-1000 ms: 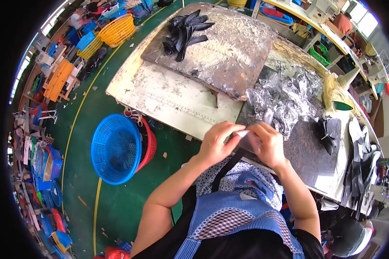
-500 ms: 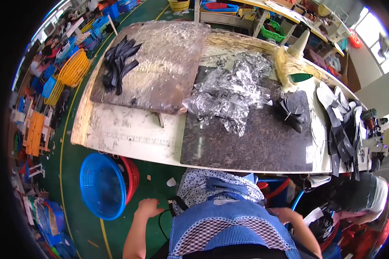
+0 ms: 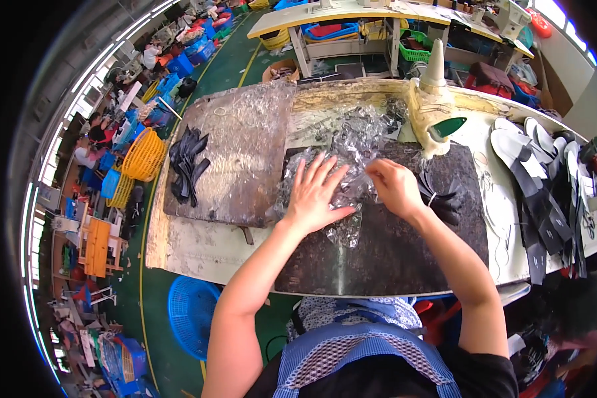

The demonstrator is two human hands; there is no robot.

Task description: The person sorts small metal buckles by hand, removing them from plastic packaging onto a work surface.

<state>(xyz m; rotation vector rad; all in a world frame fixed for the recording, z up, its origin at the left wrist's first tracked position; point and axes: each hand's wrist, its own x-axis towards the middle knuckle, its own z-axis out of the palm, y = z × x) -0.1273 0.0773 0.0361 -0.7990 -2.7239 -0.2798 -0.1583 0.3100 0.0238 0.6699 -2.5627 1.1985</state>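
A crumpled clear plastic sheet (image 3: 355,142) lies on the dark board (image 3: 398,259) in the middle of the table. My left hand (image 3: 315,197) rests on the plastic with its fingers spread. At the plastic's right side, my right hand (image 3: 397,189) is closed, thumb and fingers pinching its edge. A tied bundle of black strips (image 3: 446,202) lies just right of my right hand. Left of my left hand, a loose pile of black strips (image 3: 191,159) sits on a worn brown board (image 3: 245,126).
A glue-crusted container with a cone top (image 3: 426,113) stands behind the board. Pale soles and black straps (image 3: 534,186) are heaped at the right end. A blue basket (image 3: 192,315) stands on the floor by the table's front edge. Another workbench (image 3: 351,12) is beyond.
Both hands have come up from beside my body onto the table. My left hand has settled on the plastic and my right hand has taken its edge. The view has shifted.
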